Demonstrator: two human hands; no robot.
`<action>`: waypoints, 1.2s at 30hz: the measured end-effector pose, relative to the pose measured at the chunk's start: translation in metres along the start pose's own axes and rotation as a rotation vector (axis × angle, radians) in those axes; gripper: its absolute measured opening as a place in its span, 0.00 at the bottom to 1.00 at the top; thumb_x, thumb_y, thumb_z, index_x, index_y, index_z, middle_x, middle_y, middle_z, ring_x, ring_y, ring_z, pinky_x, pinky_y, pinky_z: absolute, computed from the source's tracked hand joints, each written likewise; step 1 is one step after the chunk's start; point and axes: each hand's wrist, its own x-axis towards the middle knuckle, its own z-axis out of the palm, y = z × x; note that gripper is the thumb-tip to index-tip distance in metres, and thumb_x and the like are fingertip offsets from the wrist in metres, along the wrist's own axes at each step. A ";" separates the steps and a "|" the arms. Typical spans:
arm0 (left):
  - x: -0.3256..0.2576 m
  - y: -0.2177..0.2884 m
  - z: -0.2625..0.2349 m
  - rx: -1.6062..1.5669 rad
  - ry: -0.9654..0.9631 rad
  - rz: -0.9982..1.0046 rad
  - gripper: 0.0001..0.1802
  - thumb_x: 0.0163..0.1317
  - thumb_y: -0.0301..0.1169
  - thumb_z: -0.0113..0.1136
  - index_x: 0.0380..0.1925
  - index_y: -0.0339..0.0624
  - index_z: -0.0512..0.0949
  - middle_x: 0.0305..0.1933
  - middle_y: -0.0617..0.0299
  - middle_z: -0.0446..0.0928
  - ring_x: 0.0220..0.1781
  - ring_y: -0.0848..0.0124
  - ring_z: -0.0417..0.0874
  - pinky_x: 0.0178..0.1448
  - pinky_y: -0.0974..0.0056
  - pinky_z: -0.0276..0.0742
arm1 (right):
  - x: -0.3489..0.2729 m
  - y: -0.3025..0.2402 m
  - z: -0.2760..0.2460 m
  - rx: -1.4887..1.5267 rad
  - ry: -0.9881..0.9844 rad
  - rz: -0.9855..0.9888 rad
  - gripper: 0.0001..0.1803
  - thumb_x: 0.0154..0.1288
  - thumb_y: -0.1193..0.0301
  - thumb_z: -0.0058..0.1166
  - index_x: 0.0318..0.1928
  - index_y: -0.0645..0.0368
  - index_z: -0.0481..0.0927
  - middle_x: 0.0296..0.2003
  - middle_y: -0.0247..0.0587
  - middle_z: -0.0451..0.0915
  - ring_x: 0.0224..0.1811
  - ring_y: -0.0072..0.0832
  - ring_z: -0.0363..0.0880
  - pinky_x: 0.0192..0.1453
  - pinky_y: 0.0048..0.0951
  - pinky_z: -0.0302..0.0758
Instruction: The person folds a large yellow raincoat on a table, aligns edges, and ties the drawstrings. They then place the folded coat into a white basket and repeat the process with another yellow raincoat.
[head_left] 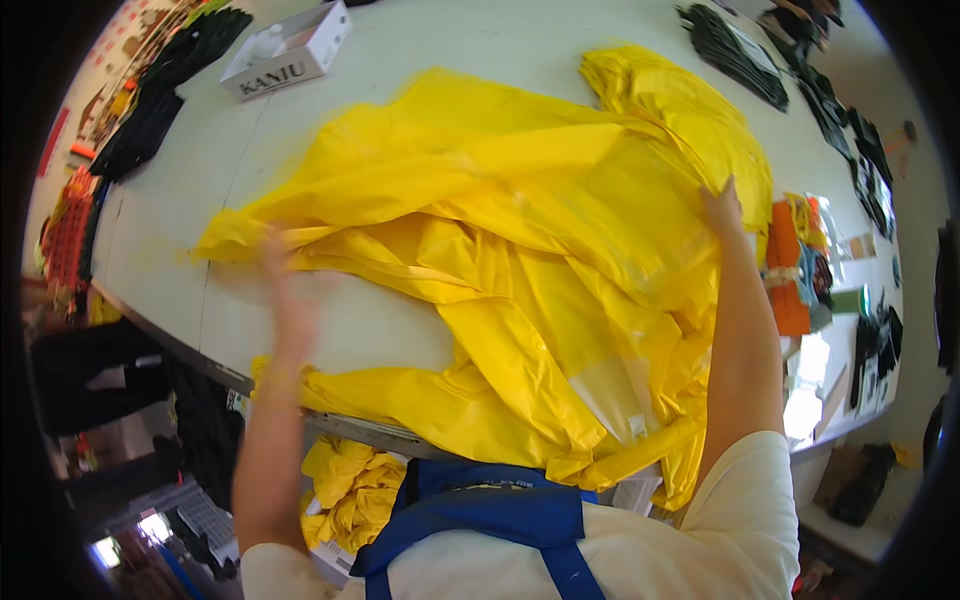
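Note:
A large yellow raincoat (480, 170), shiny and creased, lies spread across the table in front of me, its upper edge smeared by motion. At its left end my left hand (277, 265) is over the cloth, so blurred that its fingers do not show. At the right side my right hand (722, 208) is closed at the garment's edge, with cloth at its fingertips. One sleeve (390, 397) stretches left along the near table edge. Behind the right side sits a folded yellow pile (690, 105), partly overlapped by the raincoat.
A white printed box (288, 50) stands at the far left. Dark garment stacks (733, 55) lie at the far right, others at the left edge. An orange box (788, 270) with cloths is right of my arm. Below the table, a carton holds crumpled yellow cloth (355, 490).

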 end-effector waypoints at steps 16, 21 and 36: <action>0.056 -0.142 0.090 -1.011 0.201 -0.826 0.37 0.59 0.34 0.63 0.64 0.55 0.52 0.61 0.53 0.61 0.54 0.60 0.68 0.50 0.53 0.74 | -0.035 -0.061 -0.188 1.421 -0.638 -0.157 0.25 0.72 0.62 0.45 0.64 0.60 0.64 0.60 0.44 0.70 0.61 0.34 0.70 0.64 0.33 0.69; 0.087 -0.133 0.007 -1.019 0.269 -0.478 0.41 0.66 0.31 0.52 0.70 0.68 0.40 0.69 0.59 0.56 0.64 0.57 0.63 0.56 0.47 0.71 | -0.035 -0.044 -0.283 1.646 -0.359 -0.318 0.24 0.75 0.61 0.38 0.66 0.57 0.62 0.64 0.45 0.66 0.68 0.38 0.62 0.70 0.41 0.62; -0.010 -0.046 0.142 -0.997 -0.315 -0.854 0.42 0.60 0.36 0.61 0.71 0.57 0.49 0.70 0.52 0.56 0.63 0.55 0.67 0.58 0.47 0.69 | -0.126 -0.029 -0.313 1.650 0.071 0.010 0.27 0.73 0.57 0.40 0.66 0.57 0.61 0.67 0.46 0.61 0.69 0.40 0.59 0.72 0.44 0.57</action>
